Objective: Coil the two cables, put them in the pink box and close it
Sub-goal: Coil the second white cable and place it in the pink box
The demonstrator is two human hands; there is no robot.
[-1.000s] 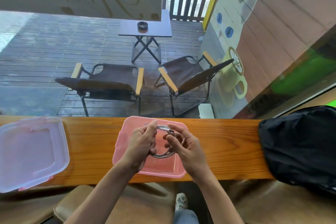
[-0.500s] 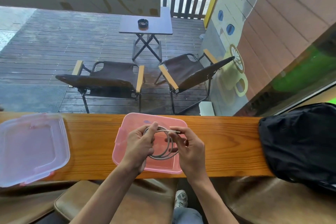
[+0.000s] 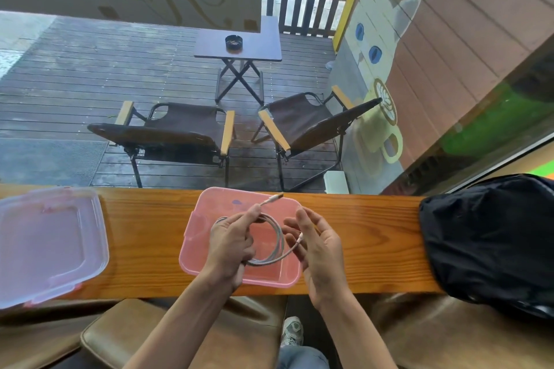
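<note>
The open pink box (image 3: 195,237) sits in the middle of the wooden counter (image 3: 144,234). Over it my left hand (image 3: 230,246) grips a coiled light-grey cable (image 3: 277,249). One plug end sticks out past my fingers toward the box's far rim. The other plug end lies by the fingertips of my right hand (image 3: 320,246). That hand hovers over the box's right side with fingers spread, and I cannot tell whether it touches the plug. Only one cable shows. The box's translucent lid (image 3: 45,243) lies at the counter's left end.
A black bag (image 3: 488,237) takes up the right end of the counter. Brown stools (image 3: 126,335) stand below the near edge, with my shoe between them. Behind the counter a window looks onto a deck with two folding chairs and a small table.
My right hand has let go of the cable's plug and opened, moving slightly right. The coil has loosened and dropped lower over the box, still held by my left hand.
</note>
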